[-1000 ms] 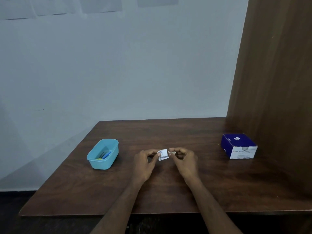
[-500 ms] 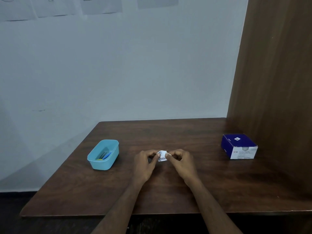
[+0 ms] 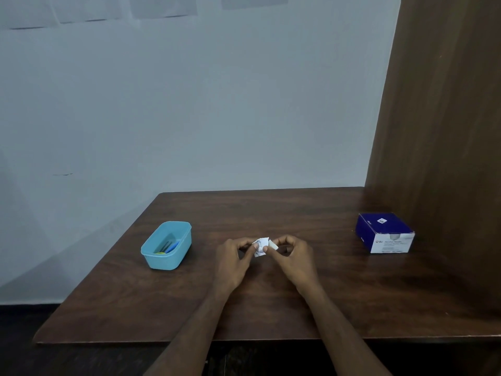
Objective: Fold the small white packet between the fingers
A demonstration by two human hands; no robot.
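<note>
Since the frame a second back, your two hands have drawn closer over the small white packet [image 3: 260, 246], and a strip of it at the right side now stands apart from the main piece where before it lay flat between your fingertips; tub and box sit where they were. Going left to right: the light-blue plastic tub [image 3: 167, 245] stands on the wooden table [image 3: 271, 210], well apart from your hands, with a few blue and yellow items inside, too small to identify. Your left hand [image 3: 235, 260] has its fingers curled, thumb and forefinger pinching the packet's left edge, which looks like an anchoring hold. The packet sits between both hands, just above the table's middle; whether it touches the wood cannot be told. Your right hand [image 3: 291, 257] is likewise curled, pinching the packet's right edge, where the white strip [image 3: 273, 244] shows, a grip that suits pulling against the left. The blue and white box [image 3: 385, 233] rests near the wooden panel [image 3: 439, 118] at far right.
</note>
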